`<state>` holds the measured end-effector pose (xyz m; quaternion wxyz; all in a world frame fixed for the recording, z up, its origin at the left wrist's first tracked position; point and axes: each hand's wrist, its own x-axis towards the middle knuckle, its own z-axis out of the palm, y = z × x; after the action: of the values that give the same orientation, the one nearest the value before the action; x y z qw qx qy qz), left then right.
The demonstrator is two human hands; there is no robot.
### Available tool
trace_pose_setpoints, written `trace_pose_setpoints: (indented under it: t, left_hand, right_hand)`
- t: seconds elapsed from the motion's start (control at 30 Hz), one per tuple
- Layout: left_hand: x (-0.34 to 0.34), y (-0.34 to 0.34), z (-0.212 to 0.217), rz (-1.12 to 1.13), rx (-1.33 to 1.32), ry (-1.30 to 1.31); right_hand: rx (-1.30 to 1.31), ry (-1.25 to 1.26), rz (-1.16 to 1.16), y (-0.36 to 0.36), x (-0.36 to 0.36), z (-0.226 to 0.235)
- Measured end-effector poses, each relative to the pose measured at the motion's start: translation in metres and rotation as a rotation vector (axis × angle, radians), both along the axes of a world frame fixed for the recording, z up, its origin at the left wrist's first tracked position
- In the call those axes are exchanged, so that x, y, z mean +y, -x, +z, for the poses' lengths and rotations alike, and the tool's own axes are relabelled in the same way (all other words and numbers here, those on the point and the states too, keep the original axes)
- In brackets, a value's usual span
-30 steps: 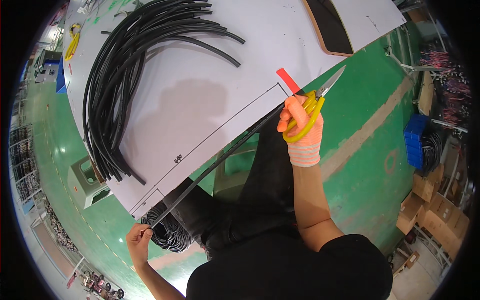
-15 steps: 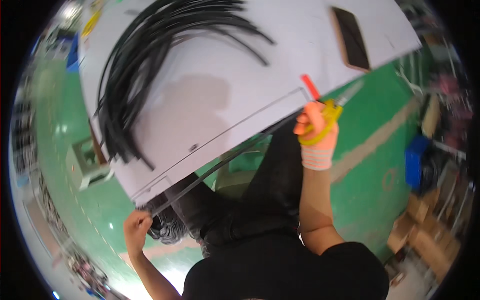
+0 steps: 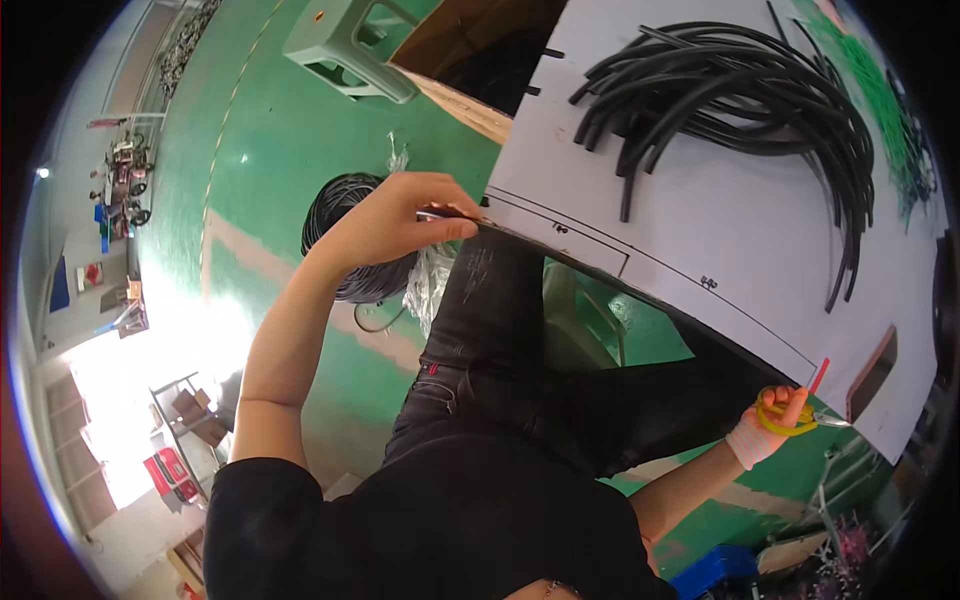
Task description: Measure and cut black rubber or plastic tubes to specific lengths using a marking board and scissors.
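Observation:
At the near left corner of the white table [image 3: 740,230], my left hand [image 3: 425,215] is closed, thumb against fingers, on the end of a black tube [image 3: 560,254]. The tube runs along the table's front edge towards my right hand [image 3: 775,420]. That hand, in a pale glove with a striped cuff, is closed around yellow-handled scissors [image 3: 792,426], blades pointing right. Whether it also grips the tube's other end cannot be made out. A narrow red strip [image 3: 822,375] is beside its fingertips, near the end of a line drawn on the table.
Cut black tubes [image 3: 740,85] lie in a curved pile on the table. A phone [image 3: 873,375] lies near its right edge, with green strands [image 3: 870,95] at the far right. A coil of black tubing [image 3: 335,210], an open cardboard box [image 3: 450,105] and a grey stool [image 3: 350,50] stand left.
My view has turned left. The black tube, earlier slanting below the table edge, now runs along it; my left hand has come up to the table corner. The scissors stay in my right hand.

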<state>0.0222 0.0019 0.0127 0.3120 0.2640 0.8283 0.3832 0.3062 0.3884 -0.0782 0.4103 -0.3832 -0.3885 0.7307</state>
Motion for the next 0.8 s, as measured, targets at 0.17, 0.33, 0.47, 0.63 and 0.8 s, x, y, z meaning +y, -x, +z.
trace_pose_setpoints:
  t: [0.17, 0.33, 0.47, 0.63, 0.8]
  left_hand:
    - [-0.006, -0.005, -0.013, -0.033, 0.034, -0.074]
    - [-0.003, -0.001, -0.017, -0.056, 0.059, -0.070]
    - [-0.006, 0.006, -0.016, -0.102, 0.076, -0.060]
    - [-0.008, 0.017, -0.020, -0.115, 0.094, -0.095]
    - [0.006, 0.029, -0.010, -0.156, 0.092, -0.170]
  right_hand:
    - [-0.011, 0.005, 0.035, -0.010, 0.007, 0.000]
    - [-0.037, -0.008, 0.032, -0.012, 0.010, -0.001]
    - [-0.037, -0.003, 0.029, -0.007, 0.006, -0.001]
    - [-0.016, -0.001, 0.007, 0.003, 0.006, -0.003]
    - [-0.021, -0.094, -0.031, 0.004, 0.014, 0.015]
